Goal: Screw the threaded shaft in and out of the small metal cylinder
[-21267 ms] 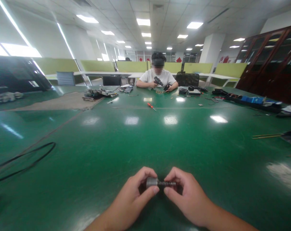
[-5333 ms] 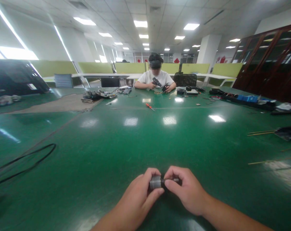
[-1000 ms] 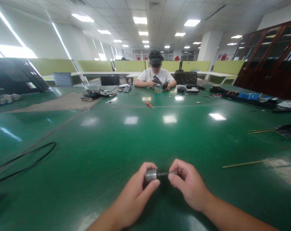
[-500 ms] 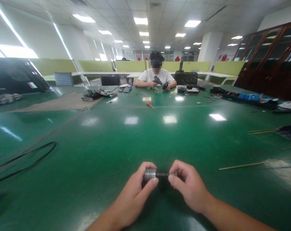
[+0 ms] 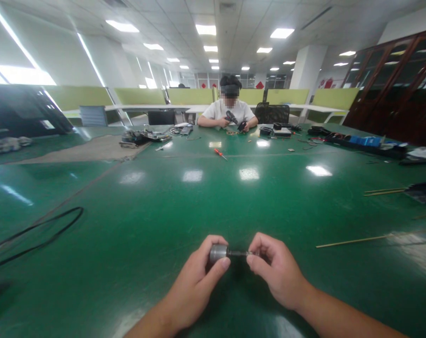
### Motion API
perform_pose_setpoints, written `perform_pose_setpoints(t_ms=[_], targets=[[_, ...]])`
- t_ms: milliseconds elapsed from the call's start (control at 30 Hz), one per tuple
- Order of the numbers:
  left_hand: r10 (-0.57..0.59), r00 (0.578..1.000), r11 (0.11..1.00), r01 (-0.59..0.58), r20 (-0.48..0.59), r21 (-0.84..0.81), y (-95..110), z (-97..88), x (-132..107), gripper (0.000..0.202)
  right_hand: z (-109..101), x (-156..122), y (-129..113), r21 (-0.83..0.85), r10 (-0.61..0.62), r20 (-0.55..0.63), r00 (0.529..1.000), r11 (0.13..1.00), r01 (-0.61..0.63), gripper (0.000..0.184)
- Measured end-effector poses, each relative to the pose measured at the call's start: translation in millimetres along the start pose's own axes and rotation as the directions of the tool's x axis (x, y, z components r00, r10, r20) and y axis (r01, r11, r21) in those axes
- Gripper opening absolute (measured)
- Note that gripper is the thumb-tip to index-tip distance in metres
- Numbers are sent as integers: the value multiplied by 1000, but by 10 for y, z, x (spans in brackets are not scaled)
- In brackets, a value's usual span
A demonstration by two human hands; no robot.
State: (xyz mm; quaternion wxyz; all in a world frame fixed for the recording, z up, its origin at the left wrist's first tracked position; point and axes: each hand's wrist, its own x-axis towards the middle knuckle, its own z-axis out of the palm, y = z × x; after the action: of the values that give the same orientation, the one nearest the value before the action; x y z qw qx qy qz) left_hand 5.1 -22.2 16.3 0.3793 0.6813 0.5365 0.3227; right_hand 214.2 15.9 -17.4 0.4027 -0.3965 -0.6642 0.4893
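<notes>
"Fingers (image 5: 218,271) of the left hand (image 5: 193,284) curl snugly around a metal cylinder (image 5: 218,253). What does the right hand (image 5: 278,272) have?"

"Its fingers pinch together on the right end of a thin shaft (image 5: 238,253), which reaches across from the cylinder's side. Both pieces lie roughly in line between the hands, over the near part of the worktop (image 5: 156,216)."

"Are they joined?"

"I can't tell. The join is too small to read, and the right fingers cover the shaft's tip."

"How would you handle it, then?"

"I'd brace the cylinder firmly with the left and leave the fine control to the right. Hold the shaft straight and centred; a sideways lean could make it bind. Smooth metal may slip too, so a steady, moderate pinch seems wise."

"Anything in the way?"

"Not that I see. A thin stick (image 5: 350,241) lies off to the right, apart from the hands, and a red-handled screwdriver (image 5: 218,152) lies well beyond them."
</notes>
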Motion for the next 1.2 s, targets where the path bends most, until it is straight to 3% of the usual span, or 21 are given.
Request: perform_pose_setpoints(t_ms=[667,833,1000,1100,1200], targets=[[6,999,995,-9,-35,-98,-35,-16,12,28,-21,0,2,80,0,-23,1000,997,2,17],[-13,999,990,7,-46,-139,-64,-6,-1,28,-15,25,-12,307,55,-22,998,951,-45,18],[-65,986,926,1,-156,-378,-135,43,33,27,-7,124,39,641,185,-101,978,764,-79,25],[-136,951,826,-46,-278,-562,-171,37,96,25,8,176,74,671,222,-129,966,737,-79,29],[-187,924,788,-60,-332,-612,-193,-4,137,31,29,193,83,661,202,-96,975,745,-89,34]])
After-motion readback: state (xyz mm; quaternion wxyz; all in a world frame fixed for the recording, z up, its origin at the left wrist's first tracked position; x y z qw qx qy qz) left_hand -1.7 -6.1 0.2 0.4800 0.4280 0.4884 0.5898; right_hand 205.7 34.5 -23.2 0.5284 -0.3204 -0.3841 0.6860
